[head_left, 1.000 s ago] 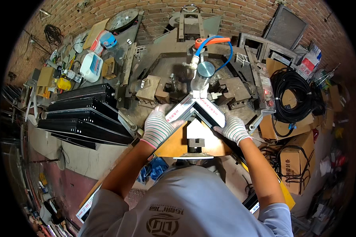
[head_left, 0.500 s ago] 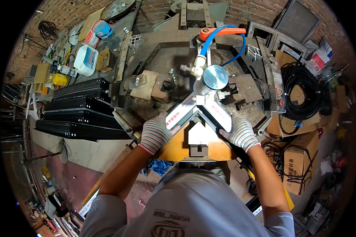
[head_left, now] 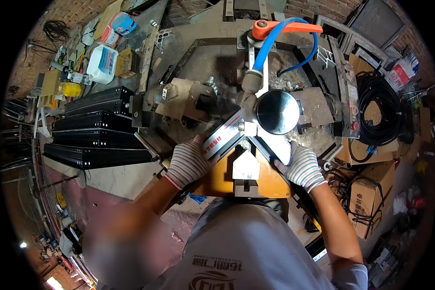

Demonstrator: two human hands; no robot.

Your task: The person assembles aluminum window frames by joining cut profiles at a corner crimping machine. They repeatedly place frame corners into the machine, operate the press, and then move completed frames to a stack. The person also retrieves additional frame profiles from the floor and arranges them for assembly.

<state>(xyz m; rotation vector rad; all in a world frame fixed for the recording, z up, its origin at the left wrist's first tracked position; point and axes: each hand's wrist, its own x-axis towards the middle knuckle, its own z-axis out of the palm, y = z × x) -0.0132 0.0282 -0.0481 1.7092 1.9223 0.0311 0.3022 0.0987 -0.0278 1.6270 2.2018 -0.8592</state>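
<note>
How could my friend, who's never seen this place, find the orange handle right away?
Start at the big dusty metal machine beyond the person's gloved left hand and right hand. Look past the round shiny cap to a thick blue hose. The handle is the bar lying sideways under that hose, bright orange while the metal around it is greyish.
</note>
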